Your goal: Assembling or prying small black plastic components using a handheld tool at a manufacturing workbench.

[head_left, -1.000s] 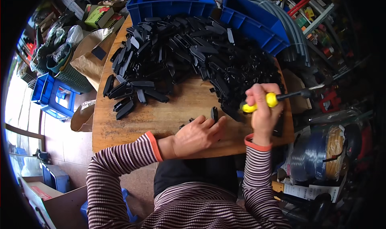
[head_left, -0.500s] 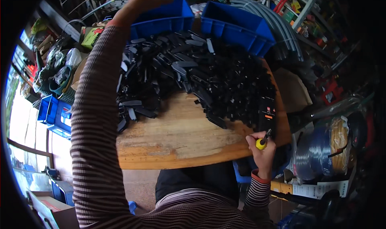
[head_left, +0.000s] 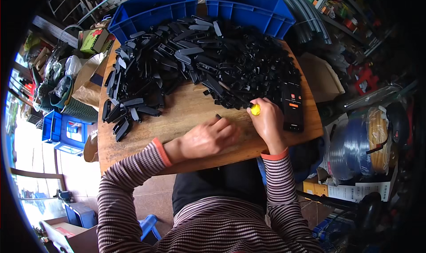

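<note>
Screwdriver [head_left: 254,109] stays clamped in right hand [head_left: 267,122]; left hand [head_left: 207,139], fingers curled on a small black part [head_left: 218,116], has returned from the empty blue bins [head_left: 151,9].

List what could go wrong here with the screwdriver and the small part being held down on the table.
1. The left hand pins a small black part close beside the right hand gripping the yellow-handled screwdriver; a slip could jab the fingers.
2. The heap of black plastic parts crowds the work spot; pieces may slide in.
3. The phone lies by the right hand and could get knocked.
</note>
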Demonstrator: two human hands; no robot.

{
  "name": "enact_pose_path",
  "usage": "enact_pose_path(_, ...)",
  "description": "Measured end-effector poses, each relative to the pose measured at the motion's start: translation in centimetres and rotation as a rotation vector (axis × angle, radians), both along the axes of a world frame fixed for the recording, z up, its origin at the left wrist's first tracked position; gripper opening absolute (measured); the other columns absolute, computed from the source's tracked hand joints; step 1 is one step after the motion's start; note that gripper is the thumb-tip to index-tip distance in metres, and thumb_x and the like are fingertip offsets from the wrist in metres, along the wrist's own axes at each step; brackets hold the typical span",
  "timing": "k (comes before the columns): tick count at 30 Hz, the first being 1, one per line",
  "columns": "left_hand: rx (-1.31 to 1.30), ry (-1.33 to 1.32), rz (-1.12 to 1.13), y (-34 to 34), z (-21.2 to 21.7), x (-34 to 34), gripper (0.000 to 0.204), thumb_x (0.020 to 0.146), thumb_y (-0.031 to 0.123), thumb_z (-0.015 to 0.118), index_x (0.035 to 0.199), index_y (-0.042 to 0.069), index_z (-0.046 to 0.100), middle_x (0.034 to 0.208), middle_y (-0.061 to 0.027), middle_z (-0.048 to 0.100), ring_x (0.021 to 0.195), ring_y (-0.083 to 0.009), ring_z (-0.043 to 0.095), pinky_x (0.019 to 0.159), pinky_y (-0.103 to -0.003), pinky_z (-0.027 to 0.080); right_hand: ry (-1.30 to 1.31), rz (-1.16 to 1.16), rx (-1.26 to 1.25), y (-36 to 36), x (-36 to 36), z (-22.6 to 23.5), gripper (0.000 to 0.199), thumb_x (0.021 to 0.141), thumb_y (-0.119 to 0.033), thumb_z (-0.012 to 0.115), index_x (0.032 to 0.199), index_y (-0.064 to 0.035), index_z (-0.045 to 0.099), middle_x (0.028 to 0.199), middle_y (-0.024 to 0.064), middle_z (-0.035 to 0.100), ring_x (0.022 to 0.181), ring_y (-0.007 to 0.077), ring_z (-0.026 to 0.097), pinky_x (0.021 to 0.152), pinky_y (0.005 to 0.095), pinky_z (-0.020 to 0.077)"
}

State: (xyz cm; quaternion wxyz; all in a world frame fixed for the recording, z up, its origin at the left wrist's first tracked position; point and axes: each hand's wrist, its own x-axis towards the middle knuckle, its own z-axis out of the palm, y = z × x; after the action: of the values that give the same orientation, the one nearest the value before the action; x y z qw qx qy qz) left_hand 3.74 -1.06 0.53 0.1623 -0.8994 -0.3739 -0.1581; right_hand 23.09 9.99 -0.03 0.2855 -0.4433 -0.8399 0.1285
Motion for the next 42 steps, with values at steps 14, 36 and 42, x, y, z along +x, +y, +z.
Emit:
enact_pose_path(14,-0.432,-0.241,0.095,-5.5,-0.2,-2.1,0.055,0.079,0.020,0.068,0.127,-0.004,0.054,0.121,-0.0162,0.051,0.096,-0.0253,0.057,0.074,-0.032,0.056,0.062,0.191,-0.239,-1.9,-2.6,2.5,0.012,0.074,0.000,0.069,0.082,-0.0022,0.060,0.083,0.0149,0.063,0.076,0.0360,0.062,0.064,0.0413,0.0501)
enact_pose_path(36,-0.052,-0.163,0.223,-4.4,-1.4,-0.8,0.028,0.077,0.017,0.056,0.097,-0.001,0.063,0.100,-0.0104,0.057,0.097,-0.0227,0.054,0.083,-0.029,0.049,0.110,0.570,-0.096,-2.7,-5.6,2.0,0.023,0.069,0.002,0.073,0.089,-0.0022,0.063,0.083,0.0127,0.065,0.073,0.0329,0.066,0.060,0.0369,0.0522)
enact_pose_path(42,-0.166,-0.150,0.183,-4.5,-1.5,-1.0,0.032,0.075,0.016,0.058,0.100,-0.003,0.062,0.114,-0.0166,0.056,0.102,-0.0254,0.057,0.089,-0.031,0.051,-0.016,0.557,-0.024,-3.1,-6.2,2.3,0.018,0.072,0.002,0.075,0.085,0.0005,0.062,0.081,0.0132,0.065,0.070,0.0302,0.065,0.060,0.0325,0.0499)
